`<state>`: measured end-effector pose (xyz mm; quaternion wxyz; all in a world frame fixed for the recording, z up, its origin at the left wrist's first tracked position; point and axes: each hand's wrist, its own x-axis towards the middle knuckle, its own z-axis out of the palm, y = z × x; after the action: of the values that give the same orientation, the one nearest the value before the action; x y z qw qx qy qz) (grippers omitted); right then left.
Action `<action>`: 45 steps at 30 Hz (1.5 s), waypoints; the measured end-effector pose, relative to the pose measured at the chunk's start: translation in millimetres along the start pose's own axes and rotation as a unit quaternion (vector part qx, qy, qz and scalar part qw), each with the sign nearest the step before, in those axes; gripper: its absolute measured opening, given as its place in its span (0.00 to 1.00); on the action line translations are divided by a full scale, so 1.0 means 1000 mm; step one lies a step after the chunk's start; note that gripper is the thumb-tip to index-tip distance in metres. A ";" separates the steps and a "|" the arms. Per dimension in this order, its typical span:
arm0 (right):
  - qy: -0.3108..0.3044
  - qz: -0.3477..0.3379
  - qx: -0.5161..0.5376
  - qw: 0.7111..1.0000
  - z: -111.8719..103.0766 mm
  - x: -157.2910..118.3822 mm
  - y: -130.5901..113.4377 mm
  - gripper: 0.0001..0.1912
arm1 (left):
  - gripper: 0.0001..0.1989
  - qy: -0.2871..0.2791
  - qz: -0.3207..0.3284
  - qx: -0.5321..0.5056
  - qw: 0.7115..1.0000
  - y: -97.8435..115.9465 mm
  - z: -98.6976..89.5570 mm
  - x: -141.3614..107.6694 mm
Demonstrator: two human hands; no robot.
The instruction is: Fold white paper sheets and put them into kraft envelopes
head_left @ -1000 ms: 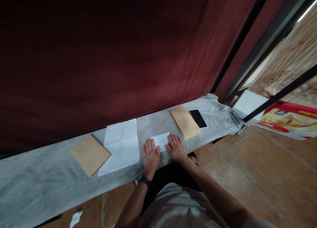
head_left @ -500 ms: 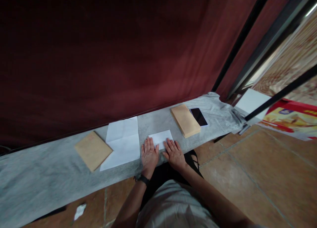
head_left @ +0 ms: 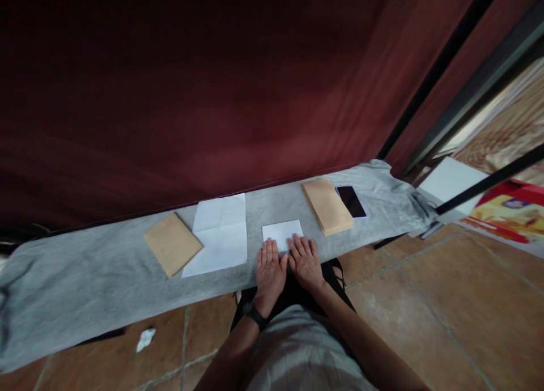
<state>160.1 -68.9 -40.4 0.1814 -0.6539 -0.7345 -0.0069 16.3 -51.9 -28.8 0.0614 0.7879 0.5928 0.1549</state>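
A folded white sheet of paper (head_left: 282,231) lies on the grey cloth at the near edge of the narrow table. My left hand (head_left: 271,272) rests flat on its lower left part, fingers stretched out. On its lower right part lies my right hand (head_left: 306,262), also flat with the fingers a little apart. The hands cover the paper's near edge. To the left, a larger white sheet (head_left: 225,232) with a crease across it lies spread out, partly under a brown envelope (head_left: 173,243). A stack of brown envelopes (head_left: 327,206) sits to the right.
A dark-screened phone (head_left: 351,202) lies beside the stack. Grey cloth (head_left: 93,272) covers the long narrow table, backed by a dark red curtain (head_left: 238,96). Black poles (head_left: 442,68) and a red and yellow printed box (head_left: 510,209) stand at the right. A crumpled white scrap (head_left: 145,339) is on the tiled floor.
The view has shifted, so the things on the table appear a little further right. My left hand has slid inward along the folded paper, closer to my right hand.
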 end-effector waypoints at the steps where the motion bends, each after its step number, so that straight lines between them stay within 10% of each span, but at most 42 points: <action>1: 0.003 0.000 0.001 1.000 0.000 0.000 0.000 0.27 | 0.30 0.008 -0.017 -0.006 1.000 -0.003 -0.001 0.001; 6: 0.012 -0.001 -0.002 1.000 0.000 0.001 -0.001 0.26 | 0.26 0.015 -0.096 -0.144 0.985 -0.018 -0.010 0.033; 11: 0.011 -0.004 -0.007 1.000 0.000 0.001 -0.001 0.26 | 0.25 0.006 -0.263 -0.366 0.893 -0.028 -0.017 0.077; 20: 0.016 0.011 0.007 1.000 -0.005 0.008 -0.007 0.26 | 0.04 0.001 -0.283 -0.488 0.826 -0.032 -0.023 0.082; 31: -0.026 0.055 0.172 0.983 -0.055 0.045 0.014 0.19 | 0.23 0.027 -0.290 -0.634 0.716 -0.029 -0.058 0.072; 40: -0.117 0.078 0.348 0.927 -0.051 0.056 0.032 0.10 | 0.16 0.006 -0.184 -0.589 0.787 -0.045 -0.059 0.056; 45: -0.082 0.180 0.519 0.832 -0.042 0.059 0.034 0.14 | 0.13 -0.018 -0.201 -0.584 0.786 -0.050 -0.053 0.055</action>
<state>199.1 -17.6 7.7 0.4308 -0.5828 -0.5114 0.4618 -32.3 10.0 17.0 0.5505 0.4671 0.5330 0.4411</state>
